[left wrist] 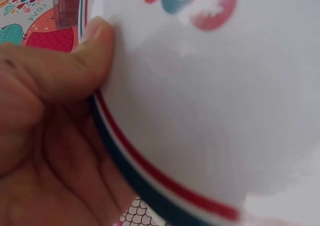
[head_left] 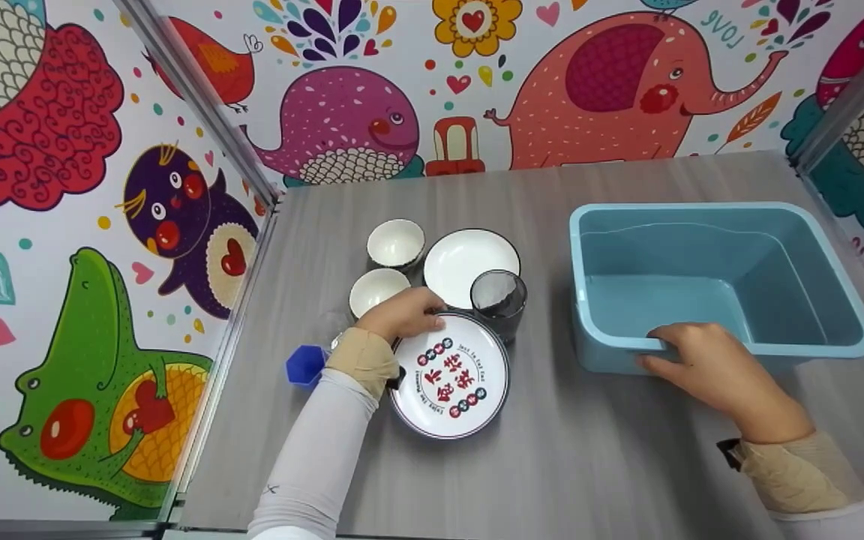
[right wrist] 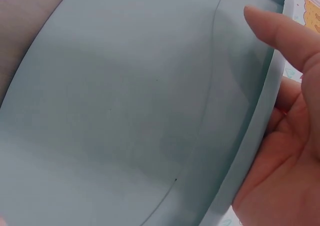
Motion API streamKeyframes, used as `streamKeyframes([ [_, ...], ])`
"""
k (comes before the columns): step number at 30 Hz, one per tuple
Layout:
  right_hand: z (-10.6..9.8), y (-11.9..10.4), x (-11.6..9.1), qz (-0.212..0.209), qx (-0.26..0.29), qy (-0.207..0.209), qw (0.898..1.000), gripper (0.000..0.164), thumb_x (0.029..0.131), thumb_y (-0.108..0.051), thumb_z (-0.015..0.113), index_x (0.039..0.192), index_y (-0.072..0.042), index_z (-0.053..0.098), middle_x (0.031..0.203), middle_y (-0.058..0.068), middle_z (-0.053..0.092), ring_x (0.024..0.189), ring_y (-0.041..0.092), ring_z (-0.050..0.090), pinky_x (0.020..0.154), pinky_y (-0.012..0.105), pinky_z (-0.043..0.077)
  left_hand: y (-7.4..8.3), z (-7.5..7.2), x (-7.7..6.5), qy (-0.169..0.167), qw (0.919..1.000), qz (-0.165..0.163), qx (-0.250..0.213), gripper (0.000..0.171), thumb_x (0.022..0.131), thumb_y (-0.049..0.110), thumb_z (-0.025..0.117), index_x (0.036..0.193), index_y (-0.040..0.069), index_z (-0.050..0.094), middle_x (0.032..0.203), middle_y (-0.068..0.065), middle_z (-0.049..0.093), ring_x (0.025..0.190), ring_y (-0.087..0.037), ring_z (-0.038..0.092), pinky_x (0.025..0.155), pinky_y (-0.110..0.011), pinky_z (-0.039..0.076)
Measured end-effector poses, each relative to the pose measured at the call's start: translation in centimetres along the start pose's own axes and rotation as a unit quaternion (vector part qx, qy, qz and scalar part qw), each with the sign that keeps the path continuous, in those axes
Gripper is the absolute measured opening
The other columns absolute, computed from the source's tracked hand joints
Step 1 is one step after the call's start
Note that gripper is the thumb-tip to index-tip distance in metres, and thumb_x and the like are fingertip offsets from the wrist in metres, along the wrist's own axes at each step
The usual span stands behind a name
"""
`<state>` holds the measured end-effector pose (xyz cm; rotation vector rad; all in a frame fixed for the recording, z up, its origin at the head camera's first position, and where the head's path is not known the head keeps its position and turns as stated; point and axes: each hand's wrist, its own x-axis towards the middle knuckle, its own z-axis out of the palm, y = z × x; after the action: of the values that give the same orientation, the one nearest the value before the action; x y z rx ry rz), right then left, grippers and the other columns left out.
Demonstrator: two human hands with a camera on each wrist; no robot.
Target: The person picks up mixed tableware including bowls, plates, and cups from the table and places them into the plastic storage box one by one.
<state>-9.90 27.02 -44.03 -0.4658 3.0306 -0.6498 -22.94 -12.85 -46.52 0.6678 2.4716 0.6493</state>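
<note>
My left hand (head_left: 404, 313) pinches the upper edge of a round white plate (head_left: 432, 412) printed with red characters. In the left wrist view the thumb (left wrist: 100, 45) lies on the plate's face, near its red and dark blue rim bands, and the other fingers are behind. A dark translucent cup (head_left: 499, 300) stands beside that plate's upper right edge. On the right, my right hand (head_left: 724, 375) grips the near rim of a light blue tub (head_left: 818, 349). The right wrist view has the thumb (right wrist: 270, 28) outside the wall and the fingers over the rim.
Two white bowls (head_left: 396, 241) and another white plate (head_left: 469, 259) sit beyond the left hand. A blue hexagonal cup (head_left: 305, 366) lies left of the left forearm, near a clear object (head_left: 331, 330). Patterned walls edge the grey table (head_left: 552, 465) behind and at both sides.
</note>
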Motion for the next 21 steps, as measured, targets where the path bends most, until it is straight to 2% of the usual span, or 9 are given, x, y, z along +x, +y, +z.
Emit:
streamKeyframes([
  [6, -0.2, 0.1, 0.0, -0.003, 0.012, -0.015, 1.0, 0.023, 0.087, -0.021, 0.077, 0.099, -0.002, 0.075, 0.091, 0.009, 0.076, 0.077, 0.018, 0.066, 0.065, 0.04, 0.051, 1.0, -0.7, -0.5, 0.005, 0.9999, 0.01, 0.006, 0.012, 0.096, 0.011, 0.067, 0.098, 0.0, 0.074, 0.082, -0.009, 0.069, 0.069, -0.01, 0.056, 0.066, -0.023, 0.051],
  [11, -0.3, 0.2, 0.0, -0.005, 0.026, -0.016, 1.0, 0.021, 0.088, -0.027, 0.079, 0.094, -0.007, 0.075, 0.086, 0.002, 0.074, 0.075, 0.013, 0.062, 0.064, 0.036, 0.049, 1.5, -1.1, -0.7, 0.009, 0.9997, 0.022, -0.006, 0.013, 0.096, 0.01, 0.066, 0.098, 0.0, 0.074, 0.082, -0.008, 0.068, 0.069, -0.01, 0.056, 0.064, -0.02, 0.049],
  [21, -0.2, 0.0, 0.0, -0.001, 0.033, -0.01, 0.999, 0.022, 0.089, -0.034, 0.078, 0.094, -0.012, 0.075, 0.084, -0.004, 0.072, 0.073, 0.008, 0.058, 0.065, 0.032, 0.047, 1.8, -1.5, -1.1, 0.029, 0.9967, 0.037, -0.066, 0.014, 0.098, 0.01, 0.062, 0.094, 0.001, 0.071, 0.077, -0.003, 0.064, 0.068, -0.008, 0.056, 0.063, -0.018, 0.048],
])
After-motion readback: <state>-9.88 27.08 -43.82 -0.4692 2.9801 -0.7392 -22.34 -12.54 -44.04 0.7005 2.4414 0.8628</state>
